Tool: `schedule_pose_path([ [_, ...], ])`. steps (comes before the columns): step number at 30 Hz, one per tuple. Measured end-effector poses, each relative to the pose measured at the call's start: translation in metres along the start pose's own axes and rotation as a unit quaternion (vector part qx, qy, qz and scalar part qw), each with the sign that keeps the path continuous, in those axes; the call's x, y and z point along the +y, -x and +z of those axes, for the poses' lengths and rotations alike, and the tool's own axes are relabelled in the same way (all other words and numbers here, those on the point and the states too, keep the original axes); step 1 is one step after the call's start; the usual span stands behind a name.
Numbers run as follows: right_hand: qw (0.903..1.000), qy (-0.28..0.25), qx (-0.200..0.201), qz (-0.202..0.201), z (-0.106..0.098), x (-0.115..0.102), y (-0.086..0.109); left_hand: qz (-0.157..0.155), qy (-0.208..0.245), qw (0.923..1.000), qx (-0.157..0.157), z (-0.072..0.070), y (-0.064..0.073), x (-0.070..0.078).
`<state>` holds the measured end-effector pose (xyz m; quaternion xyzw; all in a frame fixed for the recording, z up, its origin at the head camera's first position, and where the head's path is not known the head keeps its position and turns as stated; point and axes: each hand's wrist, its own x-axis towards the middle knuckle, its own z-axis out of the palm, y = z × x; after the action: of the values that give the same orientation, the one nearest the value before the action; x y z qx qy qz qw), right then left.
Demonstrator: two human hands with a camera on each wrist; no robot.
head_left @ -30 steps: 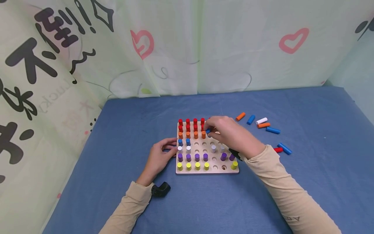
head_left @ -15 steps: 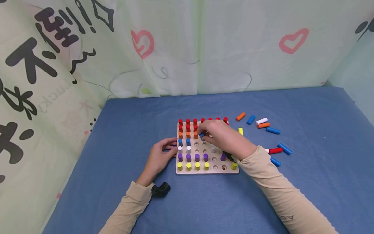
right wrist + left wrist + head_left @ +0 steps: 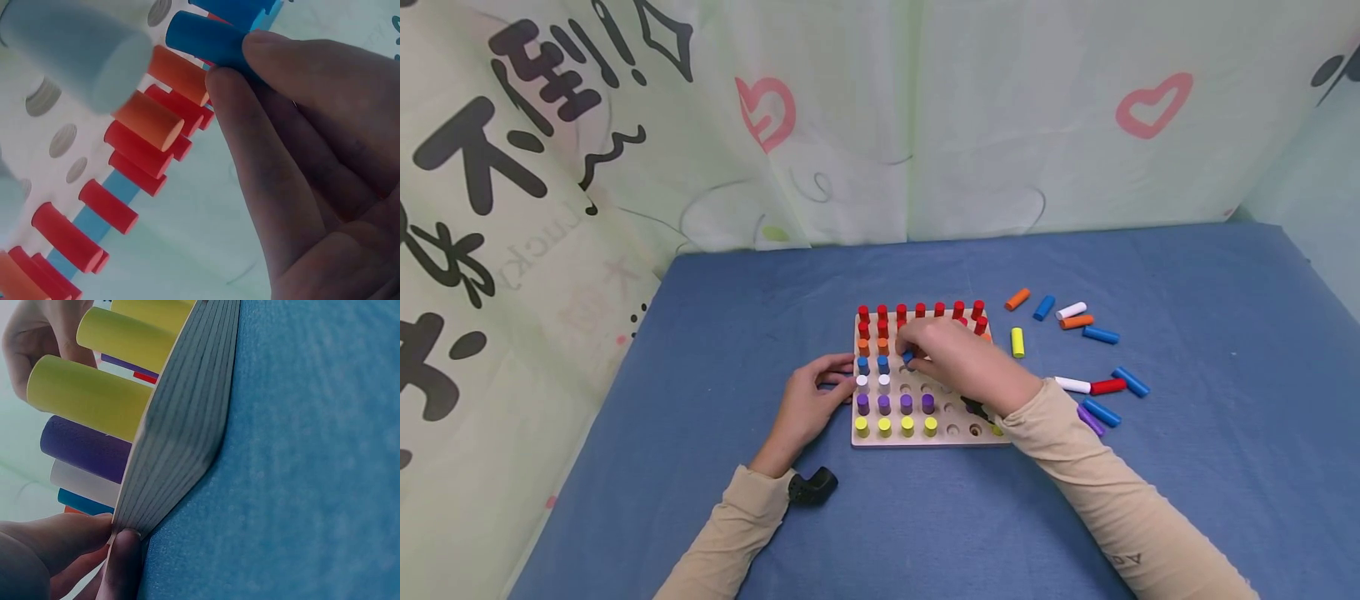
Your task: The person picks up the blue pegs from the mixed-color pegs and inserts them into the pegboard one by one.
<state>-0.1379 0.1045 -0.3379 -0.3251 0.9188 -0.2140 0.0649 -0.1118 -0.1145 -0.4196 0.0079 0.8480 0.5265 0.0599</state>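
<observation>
A light wooden pegboard (image 3: 895, 442) stands on the blue cloth with rows of red, orange, blue, white, purple and yellow pegs. My left hand (image 3: 808, 402) holds its left edge; the left wrist view has thumb and finger pinching the side of the board (image 3: 169, 444). Over the blue row, my right hand (image 3: 955, 358) pinches a blue peg (image 3: 203, 39) between thumb and fingertips. In the head view this peg is just right of two standing blue pegs (image 3: 883, 365), close above the holes. The right hand covers part of the board's right half.
Loose pegs lie right of the board: a yellow peg (image 3: 1017, 342), a red peg (image 3: 1108, 387), a purple peg (image 3: 1091, 421), and several blue, white and orange ones. Behind the table hangs a pale printed curtain (image 3: 977, 125).
My right hand has moved left and toward me over the board with the blue peg, from the orange rows to the blue row. The left hand stays at the board's edge.
</observation>
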Motion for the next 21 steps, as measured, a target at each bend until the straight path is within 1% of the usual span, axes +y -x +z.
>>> schedule_pose_path([
  [11, 0.9996, 0.01, -0.024, 0.013, 0.0062, -0.0011, -0.0054, 0.004, 0.001, 1.0, 0.0, 0.0009, -0.0008, -0.0018],
  [14, 0.9995, 0.013, -0.025, 0.014, 0.0084, 0.0001, -0.0063, 0.005, -0.001, 1.0, 0.001, 0.001, -0.0005, -0.0016],
  [17, 0.9995, 0.012, -0.025, 0.013, 0.0086, -0.0001, -0.0069, 0.012, -0.003, 0.9999, 0.003, 0.001, -0.0004, -0.0021],
  [21, 0.9996, 0.015, -0.023, 0.004, 0.008, -0.0012, -0.0072, 0.015, -0.002, 0.9999, 0.004, 0.0006, 0.0001, -0.0019],
])
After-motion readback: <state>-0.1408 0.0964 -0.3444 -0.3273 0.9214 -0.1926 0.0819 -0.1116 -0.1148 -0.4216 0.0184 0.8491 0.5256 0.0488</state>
